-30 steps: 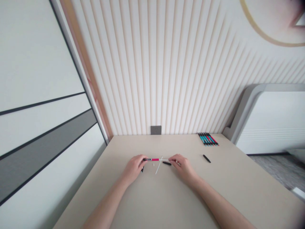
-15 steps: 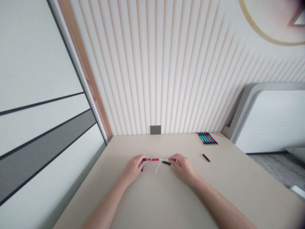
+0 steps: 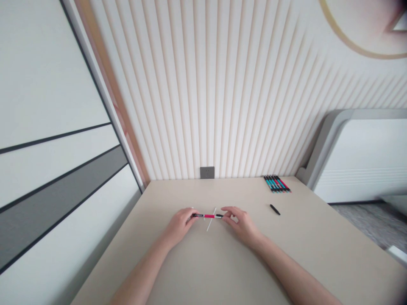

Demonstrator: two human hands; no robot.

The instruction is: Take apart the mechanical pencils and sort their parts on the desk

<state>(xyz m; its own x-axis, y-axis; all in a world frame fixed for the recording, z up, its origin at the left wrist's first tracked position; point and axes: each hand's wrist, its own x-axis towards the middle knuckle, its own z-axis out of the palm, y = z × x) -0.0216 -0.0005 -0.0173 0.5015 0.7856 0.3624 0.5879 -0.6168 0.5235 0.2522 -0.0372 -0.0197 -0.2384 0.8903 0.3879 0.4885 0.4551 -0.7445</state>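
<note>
My left hand [image 3: 182, 222] is closed on the black end of a pen barrel [image 3: 209, 216] with a pink-red middle, held level above the table. A short length of white pen refill [image 3: 218, 217] sticks out of its right end. My right hand [image 3: 240, 220] has thumb and finger closed at the tip of that refill. Right beside those fingertips is a black pen cap [image 3: 219, 215], partly covered; whether they touch it I cannot tell. Beneath the barrel, a second thin white stick [image 3: 210, 225] lies slanted on the table.
The beige table [image 3: 203, 271] meets a ribbed wall with a dark socket [image 3: 207, 172]. A row of several black, teal and red pens [image 3: 277, 184] lies at the back right. Nearer is another black cap-like piece [image 3: 275, 209]. A white cabinet [image 3: 63, 178] stands on the left.
The white refill has slid further into the barrel, so much less of it shows. My right fingertips have come closer to the barrel, which sits slightly lower and to the right.
</note>
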